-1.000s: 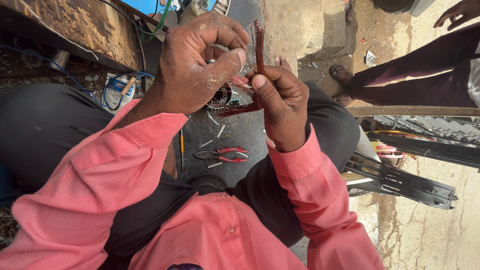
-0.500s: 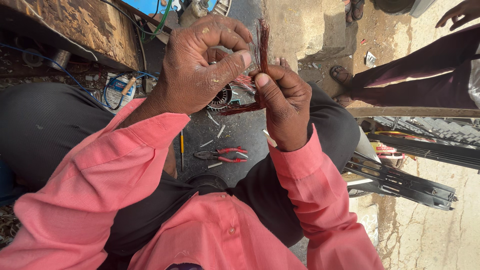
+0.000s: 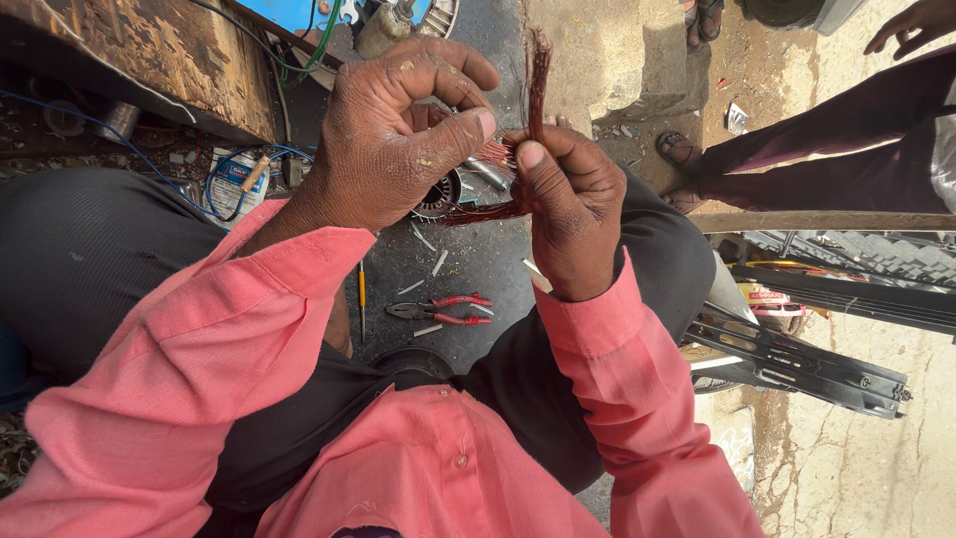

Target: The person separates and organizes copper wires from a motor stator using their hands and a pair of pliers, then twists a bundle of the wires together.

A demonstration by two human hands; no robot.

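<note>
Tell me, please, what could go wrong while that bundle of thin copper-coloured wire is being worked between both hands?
The bundle of thin wire ends in loose strands above the right hand; they might prick bare fingers or splay apart. The left hand pinches close by, so a slip could kink strands. The red-handled pliers lie on the ground between the knees and could be kicked.

Reddish-copper wire strands [image 3: 536, 75] stand at twelve o'clock above salmon-pink sleeves [image 3: 249, 329] and dark grey trousers [image 3: 90, 259]. Red-handled pliers [image 3: 445, 310] lie on the dark ground at centre, with blue cable [image 3: 214, 184] at nine o'clock and a thin yellow-handled tool [image 3: 360, 297] beside them.
</note>
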